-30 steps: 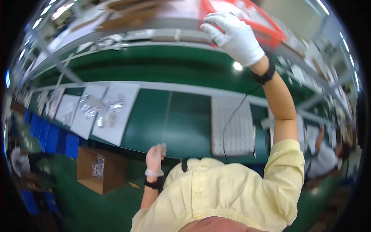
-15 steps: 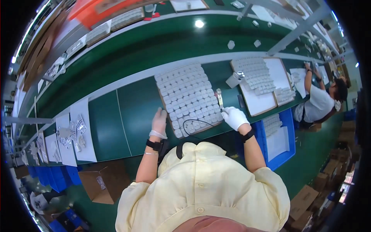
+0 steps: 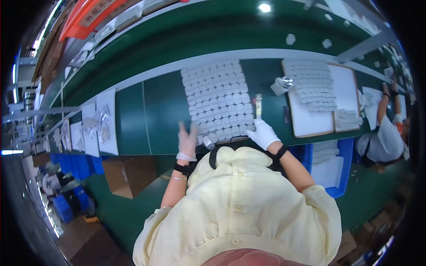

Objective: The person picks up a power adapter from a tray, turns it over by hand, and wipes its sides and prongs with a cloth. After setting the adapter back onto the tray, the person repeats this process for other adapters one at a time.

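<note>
My left hand (image 3: 187,141), in a thin pale glove, is open and blurred at the near left corner of a large grid of small white rounded-square boxes (image 3: 217,95). Just right of its fingers a small white piece (image 3: 208,142) sits tilted at the grid's near edge. My right hand (image 3: 264,134), white-gloved, is by the near right corner, its thumb stretched toward the grid and apart from the fingers. Those fingers reach the lower end of a slim, yellowish-and-silver object (image 3: 258,104) lying on the green table.
A white cup-like container with a shiny top (image 3: 282,85) stands right of the grid. Farther right is a board (image 3: 306,122) bearing more boxes. A blue crate (image 3: 344,177) sits below the table edge. White sheets (image 3: 106,133) with clear packets lie left. A co-worker (image 3: 386,139) works at far right.
The view has shifted, so the table sits higher and farther right. My left fingers have spread, and the tilted white piece now shows beside them. My right thumb now extends leftward.
</note>
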Demonstrator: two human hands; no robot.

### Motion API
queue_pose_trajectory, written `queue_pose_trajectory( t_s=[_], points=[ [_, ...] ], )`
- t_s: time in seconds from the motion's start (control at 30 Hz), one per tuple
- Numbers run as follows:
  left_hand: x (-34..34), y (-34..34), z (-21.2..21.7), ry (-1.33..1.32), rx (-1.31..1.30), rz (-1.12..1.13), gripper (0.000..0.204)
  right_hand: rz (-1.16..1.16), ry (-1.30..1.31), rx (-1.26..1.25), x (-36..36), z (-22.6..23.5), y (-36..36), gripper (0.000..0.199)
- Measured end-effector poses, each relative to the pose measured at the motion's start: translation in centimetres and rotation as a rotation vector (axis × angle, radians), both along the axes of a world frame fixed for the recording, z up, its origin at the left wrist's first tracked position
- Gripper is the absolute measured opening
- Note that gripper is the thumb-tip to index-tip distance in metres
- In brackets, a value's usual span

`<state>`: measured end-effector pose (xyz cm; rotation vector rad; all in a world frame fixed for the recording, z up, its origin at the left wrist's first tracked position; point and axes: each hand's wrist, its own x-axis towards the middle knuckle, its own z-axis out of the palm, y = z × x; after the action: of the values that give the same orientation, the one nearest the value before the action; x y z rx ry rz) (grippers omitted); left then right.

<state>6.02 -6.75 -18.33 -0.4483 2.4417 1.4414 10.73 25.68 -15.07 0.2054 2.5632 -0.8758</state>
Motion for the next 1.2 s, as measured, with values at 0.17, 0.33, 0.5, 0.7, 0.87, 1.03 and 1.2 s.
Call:
queue_pose_trajectory(
  t_s=[0.17,0.33,0.5,0.7,0.87,1.03,1.2],
  points=[
    [2.9,0.8,4.3,-0.11,-0.112,-0.358,0.127,0.06,-0.099,0.086,-0.1,2.1,-1.0,0.039],
    [2.1,0.8,3.5,-0.152,-0.466,-0.413,0.117,0.035,-0.109,0.154,0.3,2.6,-2.6,0.042],
    [0.6,-0.1,3.3,-0.365,-0.032,-0.149,0.104,0.072,0.045,0.147,1.2,1.6,-3.0,0.037],
    [0.4,-0.3,3.5,-0.456,0.208,0.044,0.087,-0.116,0.081,0.026,1.7,0.0,-2.3,0.043],
    [0.3,-0.4,7.3,-0.488,0.154,-0.039,0.08,-0.191,0.216,0.038,2.2,4.9,-0.4,0.044],
    [-0.9,2.0,13.6,0.064,-0.078,-0.489,0.072,-0.482,0.099,-0.948,1.2,15.8,0.1,0.044],
    [-1.2,10.2,23.6,0.476,0.374,-0.604,0.065,-0.588,-0.087,-1.781,-0.6,18.3,-3.0,0.04]
  ],
)
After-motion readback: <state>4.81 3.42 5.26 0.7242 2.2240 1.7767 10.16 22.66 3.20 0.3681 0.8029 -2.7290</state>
